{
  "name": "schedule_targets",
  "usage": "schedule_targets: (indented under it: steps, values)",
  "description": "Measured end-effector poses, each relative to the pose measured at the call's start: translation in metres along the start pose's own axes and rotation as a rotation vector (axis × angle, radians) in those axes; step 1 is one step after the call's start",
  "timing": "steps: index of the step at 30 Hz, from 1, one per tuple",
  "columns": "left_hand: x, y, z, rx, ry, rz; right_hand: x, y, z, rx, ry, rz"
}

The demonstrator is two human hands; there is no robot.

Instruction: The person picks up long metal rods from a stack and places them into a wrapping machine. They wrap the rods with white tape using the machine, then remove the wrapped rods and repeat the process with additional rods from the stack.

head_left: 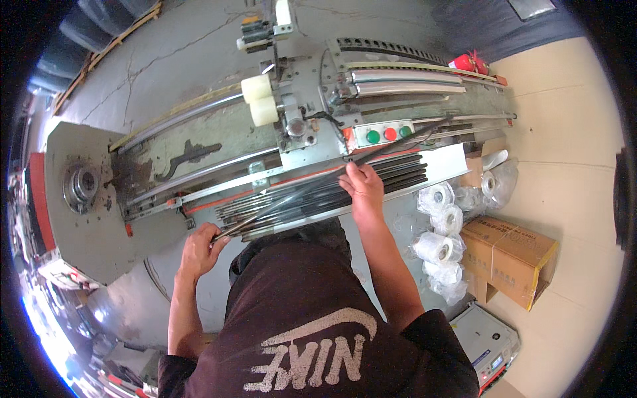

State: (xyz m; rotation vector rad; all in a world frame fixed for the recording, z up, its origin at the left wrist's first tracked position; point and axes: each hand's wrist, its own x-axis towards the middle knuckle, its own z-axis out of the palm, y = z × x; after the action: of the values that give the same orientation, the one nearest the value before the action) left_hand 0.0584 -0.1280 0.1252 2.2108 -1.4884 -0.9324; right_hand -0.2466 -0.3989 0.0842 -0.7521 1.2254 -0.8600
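Observation:
A long thin rod (312, 186), shiny metal at its near left end and black farther along, slants across in front of me. My left hand (200, 249) is closed around the metal end. Farther along, my right hand (361, 188) pinches the dark part, with its thumb and fingers pressed together. The rod's far end reaches up to the right, over the machine's button box (385, 134). Beneath it, several similar rods (391, 178), metal at the left and black at the right, lie side by side on a white tray (448, 164).
Past the tray stretches a long grey machine with rails, cream rollers (261, 99) and a round chuck (83, 186) at left. On the right are plastic-wrapped rolls (434, 247), a cardboard box (507, 249) and a grey cabinet (481, 338). Something red (470, 63) stands beyond the rails.

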Motion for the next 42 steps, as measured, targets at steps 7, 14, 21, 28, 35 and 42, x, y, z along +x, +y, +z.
schedule_targets:
  steps: [7, 14, 21, 28, 35, 42]
  values:
    - [0.056, 0.035, -0.014, 0.029, 0.191, 0.089, 0.054, -0.028, 0.034, 0.088, -0.118, -0.028]
    - [0.117, 0.073, -0.049, 0.228, 0.263, 0.040, 0.118, -0.056, 0.040, 0.124, -0.131, 0.014]
    - [0.184, 0.107, -0.075, 0.327, 0.236, 0.072, 0.178, -0.076, 0.030, 0.028, -0.145, -0.029]
    - [0.220, 0.109, -0.085, 0.359, 0.196, 0.038, 0.201, -0.119, -0.030, -0.775, -0.283, -0.373]
    - [0.230, 0.111, -0.090, 0.389, 0.187, 0.055, 0.223, -0.131, -0.059, -1.191, -0.381, -0.922]
    - [0.220, 0.111, -0.087, 0.361, 0.201, 0.009, 0.114, -0.083, -0.030, -0.546, -1.146, -0.123]
